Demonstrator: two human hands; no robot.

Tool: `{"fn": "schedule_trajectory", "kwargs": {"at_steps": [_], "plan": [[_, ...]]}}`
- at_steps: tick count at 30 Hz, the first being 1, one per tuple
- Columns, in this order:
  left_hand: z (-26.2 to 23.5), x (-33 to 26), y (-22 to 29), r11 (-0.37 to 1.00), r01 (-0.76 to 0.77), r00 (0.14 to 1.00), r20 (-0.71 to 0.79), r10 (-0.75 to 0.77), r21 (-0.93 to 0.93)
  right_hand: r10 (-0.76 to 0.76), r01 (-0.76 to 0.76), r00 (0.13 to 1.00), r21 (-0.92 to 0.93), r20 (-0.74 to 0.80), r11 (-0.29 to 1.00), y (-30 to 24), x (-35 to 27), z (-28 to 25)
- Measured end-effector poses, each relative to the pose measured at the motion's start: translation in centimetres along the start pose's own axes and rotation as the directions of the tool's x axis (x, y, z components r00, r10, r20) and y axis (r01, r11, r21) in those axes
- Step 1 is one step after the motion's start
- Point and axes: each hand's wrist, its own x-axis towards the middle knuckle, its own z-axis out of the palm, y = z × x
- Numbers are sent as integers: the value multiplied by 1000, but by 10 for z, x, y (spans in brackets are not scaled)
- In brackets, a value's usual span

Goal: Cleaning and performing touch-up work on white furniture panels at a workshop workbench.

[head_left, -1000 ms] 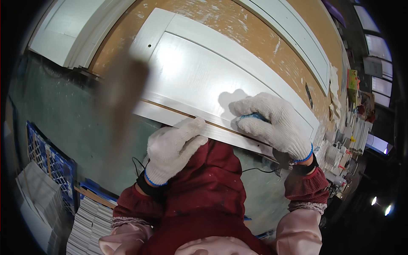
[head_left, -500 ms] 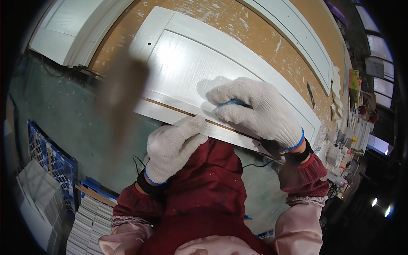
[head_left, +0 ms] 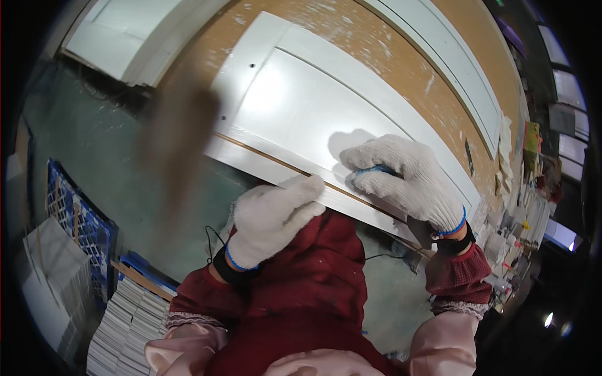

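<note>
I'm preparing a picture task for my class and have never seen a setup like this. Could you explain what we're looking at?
There is no robot: these are a person's two hands in white gloves. The wide, curved view comes from the left of two cameras worn on the head, looking down. On a brown, white-streaked table lies a large white panel, with a white strip along its near side; another white panel lies beyond. The left hand touches the strip. The right hand is over the large panel, with something blue showing inside its curl; whether that is held or part of the glove is unclear.
</note>
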Motion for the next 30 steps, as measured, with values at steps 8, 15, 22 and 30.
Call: {"fn": "schedule_trajectory", "kwargs": {"at_steps": [8, 15, 22, 30], "plan": [[1, -1, -3, 998, -28, 999, 37, 26, 52, -134, 135, 991, -53, 15, 989, -18, 31, 17], [5, 1, -4, 996, -79, 997, 7, 79, 52, -271, 275, 961, -99, 50, 956, -39, 57, 26], [5, 0, -2, 997, -54, 998, -11, 55, 57, -367, 366, 930, -148, 20, 919, -50, 80, 41], [5, 0, -3, 998, -61, 998, -13, 62, 35, -474, 470, 880, -174, 17, 866, -64, 100, 51]]}}
